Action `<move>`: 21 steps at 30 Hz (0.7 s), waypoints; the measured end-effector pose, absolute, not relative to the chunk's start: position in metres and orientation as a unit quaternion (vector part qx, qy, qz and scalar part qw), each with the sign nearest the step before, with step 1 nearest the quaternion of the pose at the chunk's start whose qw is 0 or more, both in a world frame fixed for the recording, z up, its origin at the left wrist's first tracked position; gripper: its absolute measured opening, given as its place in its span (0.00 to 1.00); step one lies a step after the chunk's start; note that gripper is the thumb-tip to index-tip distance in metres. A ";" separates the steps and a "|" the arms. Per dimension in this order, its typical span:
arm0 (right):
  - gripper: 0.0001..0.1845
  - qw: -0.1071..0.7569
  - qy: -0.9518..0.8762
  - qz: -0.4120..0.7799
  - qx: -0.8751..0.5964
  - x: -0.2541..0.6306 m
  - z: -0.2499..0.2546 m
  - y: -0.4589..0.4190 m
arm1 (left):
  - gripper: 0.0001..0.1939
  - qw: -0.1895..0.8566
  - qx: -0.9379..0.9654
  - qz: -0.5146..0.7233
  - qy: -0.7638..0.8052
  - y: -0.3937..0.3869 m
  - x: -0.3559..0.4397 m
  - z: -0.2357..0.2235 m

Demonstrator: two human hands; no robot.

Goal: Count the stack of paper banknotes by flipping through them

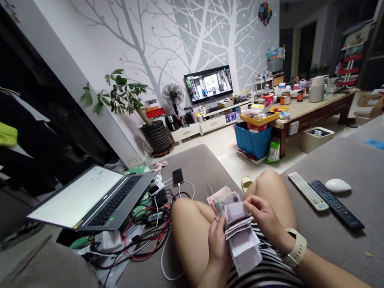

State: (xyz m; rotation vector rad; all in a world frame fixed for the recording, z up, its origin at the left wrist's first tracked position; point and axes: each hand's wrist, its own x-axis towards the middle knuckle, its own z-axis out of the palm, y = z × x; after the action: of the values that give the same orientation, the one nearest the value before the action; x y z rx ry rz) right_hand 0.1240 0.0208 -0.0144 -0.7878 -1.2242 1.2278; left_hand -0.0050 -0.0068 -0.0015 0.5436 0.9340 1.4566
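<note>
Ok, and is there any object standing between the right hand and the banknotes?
Nothing visible does. The fingers of the right hand already touch the edge of the banknotes, which the left hand holds. The watch sits back at the wrist, and the white mouse lies off to the side.

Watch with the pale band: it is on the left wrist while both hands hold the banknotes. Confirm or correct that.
Wrong wrist. The head view shows the watch on the wrist of the right hand, not the left hand. Its band is pale, and both do hold the banknotes.
</note>
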 end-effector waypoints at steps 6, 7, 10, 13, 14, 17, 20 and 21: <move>0.16 0.586 -0.515 0.531 -0.331 0.124 -0.015 0.021 | 0.18 0.615 0.233 0.634 0.407 -0.006 -0.004 0.000; 0.17 0.586 -0.511 0.536 -0.328 0.124 -0.015 0.021 | 0.18 0.618 0.232 0.632 0.407 -0.006 -0.004 0.000; 0.18 0.582 -0.505 0.554 -0.314 0.124 -0.016 0.022 | 0.18 0.637 0.224 0.623 0.394 -0.007 -0.004 0.000; 0.17 0.579 -0.511 0.556 -0.307 0.123 -0.015 0.021 | 0.18 0.655 0.216 0.621 0.371 -0.007 -0.004 -0.003; 0.16 0.580 -0.511 0.553 -0.310 0.123 -0.015 0.021 | 0.18 0.658 0.213 0.623 0.366 -0.007 -0.004 -0.004; 0.16 0.585 -0.509 0.538 -0.332 0.123 -0.015 0.022 | 0.17 0.661 0.212 0.623 0.361 -0.007 -0.005 -0.007; 0.16 0.593 -0.496 0.527 -0.353 0.124 -0.018 0.025 | 0.18 0.664 0.219 0.617 0.361 -0.008 -0.006 -0.007; 0.16 0.595 -0.492 0.527 -0.357 0.124 -0.019 0.026 | 0.18 0.664 0.221 0.615 0.362 -0.009 -0.007 -0.007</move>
State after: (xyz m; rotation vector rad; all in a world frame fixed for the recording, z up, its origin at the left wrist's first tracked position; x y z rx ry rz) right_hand 0.1238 0.0258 -0.0189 -0.8289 -1.1431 1.2234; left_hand -0.0067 -0.0088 -0.0068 0.4999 0.8169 1.3901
